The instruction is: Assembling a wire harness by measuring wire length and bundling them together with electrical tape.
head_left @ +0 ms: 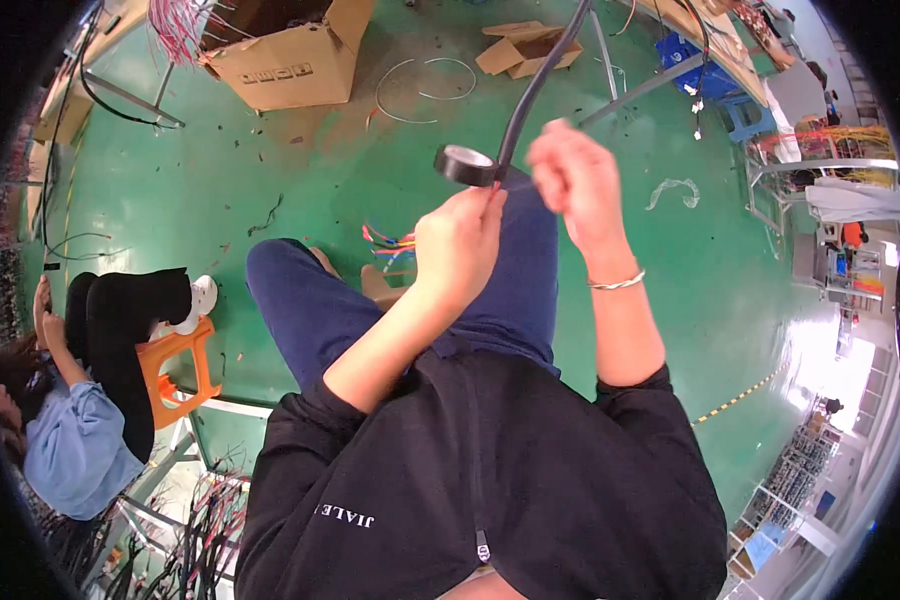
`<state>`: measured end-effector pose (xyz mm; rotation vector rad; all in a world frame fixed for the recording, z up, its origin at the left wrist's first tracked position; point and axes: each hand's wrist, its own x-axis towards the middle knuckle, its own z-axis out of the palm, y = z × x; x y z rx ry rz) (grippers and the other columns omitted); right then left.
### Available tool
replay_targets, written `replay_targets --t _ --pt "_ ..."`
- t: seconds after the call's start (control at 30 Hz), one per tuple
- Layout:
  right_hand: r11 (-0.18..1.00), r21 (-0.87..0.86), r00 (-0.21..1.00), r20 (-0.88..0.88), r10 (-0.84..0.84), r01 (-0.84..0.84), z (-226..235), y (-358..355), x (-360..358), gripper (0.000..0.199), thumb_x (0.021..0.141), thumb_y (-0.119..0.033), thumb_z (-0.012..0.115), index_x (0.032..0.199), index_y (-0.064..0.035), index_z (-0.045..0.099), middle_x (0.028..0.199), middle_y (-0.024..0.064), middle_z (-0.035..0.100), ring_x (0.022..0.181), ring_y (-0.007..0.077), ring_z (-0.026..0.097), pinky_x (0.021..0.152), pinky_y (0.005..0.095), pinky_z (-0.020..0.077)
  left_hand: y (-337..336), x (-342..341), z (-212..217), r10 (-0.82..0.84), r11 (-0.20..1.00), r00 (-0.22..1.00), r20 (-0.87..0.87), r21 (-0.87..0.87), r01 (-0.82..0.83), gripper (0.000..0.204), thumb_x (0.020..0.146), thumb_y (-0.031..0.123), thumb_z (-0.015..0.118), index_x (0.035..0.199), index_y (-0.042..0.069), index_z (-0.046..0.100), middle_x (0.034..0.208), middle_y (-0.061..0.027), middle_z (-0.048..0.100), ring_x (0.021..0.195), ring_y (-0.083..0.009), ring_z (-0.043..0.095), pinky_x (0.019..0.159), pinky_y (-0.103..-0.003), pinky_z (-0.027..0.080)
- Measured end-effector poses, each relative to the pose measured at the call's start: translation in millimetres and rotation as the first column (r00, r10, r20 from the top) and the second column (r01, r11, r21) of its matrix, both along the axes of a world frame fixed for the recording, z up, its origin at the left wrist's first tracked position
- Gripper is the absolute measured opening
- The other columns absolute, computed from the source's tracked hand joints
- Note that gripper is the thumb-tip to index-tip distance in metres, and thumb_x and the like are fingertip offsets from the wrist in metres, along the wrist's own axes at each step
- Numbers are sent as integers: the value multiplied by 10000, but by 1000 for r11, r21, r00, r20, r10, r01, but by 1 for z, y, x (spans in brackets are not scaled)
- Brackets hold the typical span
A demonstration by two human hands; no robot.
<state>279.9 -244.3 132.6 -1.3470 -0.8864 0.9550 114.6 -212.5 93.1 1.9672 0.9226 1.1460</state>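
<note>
My left hand (455, 245) is closed around a wire harness in front of my knees. Above the fist, the harness's black-wrapped cable (532, 100) slants up to the right and leaves the top edge. Loose coloured wire ends (390, 243) show to the left of that wrist. A roll of black tape (465, 165) sits against the cable just above my left fingers; whether its strip is stuck there I cannot tell. Right of the cable, apart from it, my right hand (578, 185) is raised with curled fingers, slightly blurred. What they pinch, if anything, cannot be made out.
Cardboard boxes (290, 70) and a smaller open box (530, 50) lie ahead on the green floor (320, 160). Table legs flank them. At left, another person (80, 430) sits by an orange stool (178, 370), handling a cable. Wire bundles hang at lower left.
</note>
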Motion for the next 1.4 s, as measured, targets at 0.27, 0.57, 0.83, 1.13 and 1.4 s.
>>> replay_targets --t 0.27,0.57,0.83,1.13,1.4 --pt "901 321 792 -448 415 -291 -61 54 -17 1156 754 -854 514 1505 3 318 1523 176 395 1388 278 401 1106 452 379 12 -12 33 -131 492 890 437 -751 441 245 993 186 606 857 -6 673 631 33 538 533 -39 448 483 -218 333" --pt "738 361 604 -424 674 -570 -79 48 -8 966 716 -638 778 1327 68 532 1053 63 588 890 119 562 799 270 471 17 -16 42 -110 264 808 580 -766 586 274 1034 251 538 943 9 627 631 96 383 517 -14 280 476 -203 209" --pt "949 64 826 -476 302 -310 -50 -8 -19 585 790 -402 791 1168 -22 555 973 -2 567 837 94 558 728 231 465 9 -11 28 -80 575 903 422 -721 388 247 1027 219 558 919 11 635 634 70 454 549 -25 410 481 -216 300" --pt "999 -14 996 -73 -43 42 5 -44 -40 380 832 -182 756 1127 -5 593 896 -41 573 729 19 481 616 168 383 5 1 5 -89 985 996 1 146 88 93 928 81 627 963 -4 616 732 -123 596 602 -283 598 551 -377 468" --pt "962 -63 940 -239 245 -267 43 -30 -30 500 1015 -417 494 1184 46 581 762 7 531 587 34 361 516 186 286 0 1 0 29 944 989 -142 330 20 124 839 42 670 933 13 594 742 -103 569 647 -290 610 561 -393 491"
